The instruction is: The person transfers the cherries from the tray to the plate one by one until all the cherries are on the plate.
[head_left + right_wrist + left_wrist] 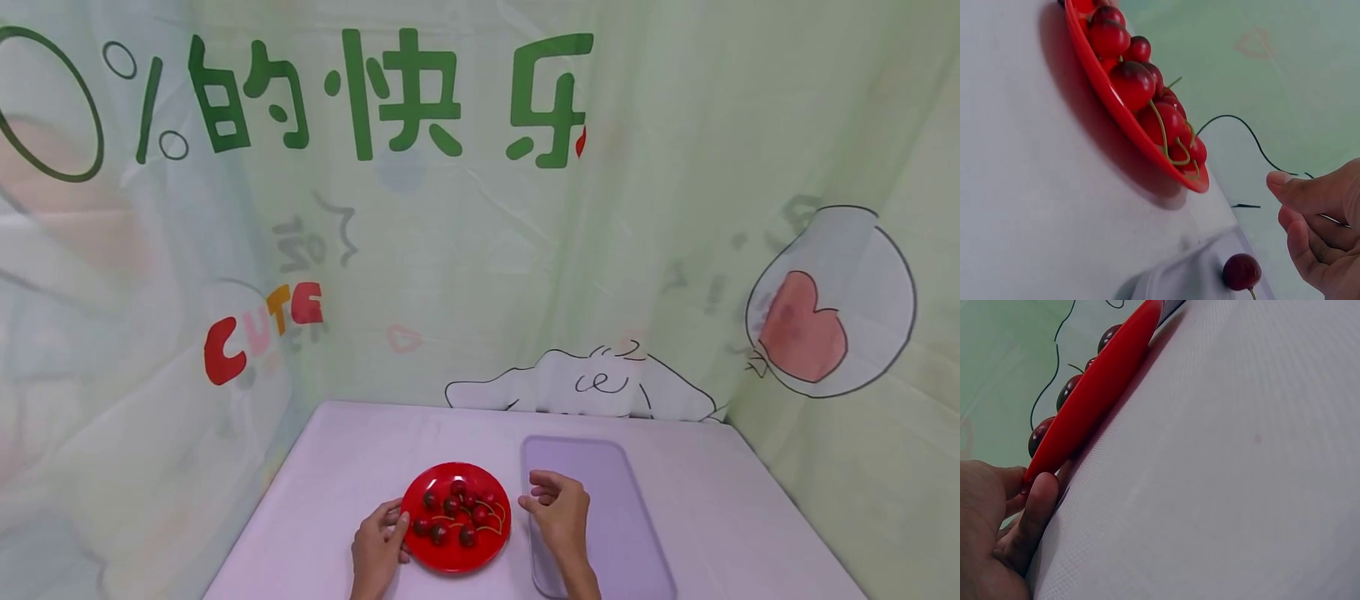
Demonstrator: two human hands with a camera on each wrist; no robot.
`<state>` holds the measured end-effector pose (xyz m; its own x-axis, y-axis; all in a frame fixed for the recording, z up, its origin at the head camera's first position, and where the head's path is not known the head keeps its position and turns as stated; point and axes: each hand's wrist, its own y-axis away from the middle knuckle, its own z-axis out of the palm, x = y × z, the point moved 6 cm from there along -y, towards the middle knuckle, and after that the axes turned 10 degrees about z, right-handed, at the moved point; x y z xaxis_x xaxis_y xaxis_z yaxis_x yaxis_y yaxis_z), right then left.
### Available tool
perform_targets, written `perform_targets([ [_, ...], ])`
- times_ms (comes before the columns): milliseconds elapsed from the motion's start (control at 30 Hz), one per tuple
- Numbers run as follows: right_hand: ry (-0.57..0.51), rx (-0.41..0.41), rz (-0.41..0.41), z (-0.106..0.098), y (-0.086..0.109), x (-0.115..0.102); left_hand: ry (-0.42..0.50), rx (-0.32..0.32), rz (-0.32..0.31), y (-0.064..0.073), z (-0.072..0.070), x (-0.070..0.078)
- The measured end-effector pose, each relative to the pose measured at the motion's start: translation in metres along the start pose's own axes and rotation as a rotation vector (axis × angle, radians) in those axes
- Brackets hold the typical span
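Note:
My left hand (377, 546) pinches the left rim of a red plate (457, 565), thumb on one side and fingers on the other, as the left wrist view shows. Several dark red cherries (467, 535) with green stems are piled on the plate. Over the left edge of a pale purple tray (611, 500) is my right hand (561, 510), its fingers loosely bent and nothing between thumb and fingertips. In the right wrist view a single cherry (1241, 272) with its stem lies on the tray, below that hand; in the head view it is hidden.
A white-covered table (360, 442) carries the plate and, to its right, the tray. Behind and on both sides hangs a light green printed curtain (450, 250) with lettering and drawings, meeting the table's far edge.

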<state>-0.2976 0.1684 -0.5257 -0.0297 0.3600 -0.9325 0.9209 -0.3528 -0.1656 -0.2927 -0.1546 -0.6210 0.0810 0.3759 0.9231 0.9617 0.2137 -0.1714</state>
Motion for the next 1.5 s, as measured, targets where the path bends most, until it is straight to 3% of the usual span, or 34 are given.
perform_targets([
  [300,0.059,0.078,0.038,-0.022,-0.003,0.019,0.001,-0.01,0.005,0.001,0.001,0.0],
  [600,0.174,0.133,0.009,-0.04,-0.005,0.039,-0.006,-0.003,-0.01,0.003,0.0,0.002],
  [767,0.215,0.155,0.045,-0.047,-0.005,0.054,-0.004,-0.002,-0.012,0.003,0.0,0.001],
  [1067,0.226,0.157,0.081,-0.05,-0.006,0.071,-0.007,-0.001,-0.005,0.002,-0.001,0.003],
  [1500,0.233,0.197,0.056,-0.046,-0.012,0.082,-0.007,-0.001,-0.006,0.001,-0.001,0.003],
])
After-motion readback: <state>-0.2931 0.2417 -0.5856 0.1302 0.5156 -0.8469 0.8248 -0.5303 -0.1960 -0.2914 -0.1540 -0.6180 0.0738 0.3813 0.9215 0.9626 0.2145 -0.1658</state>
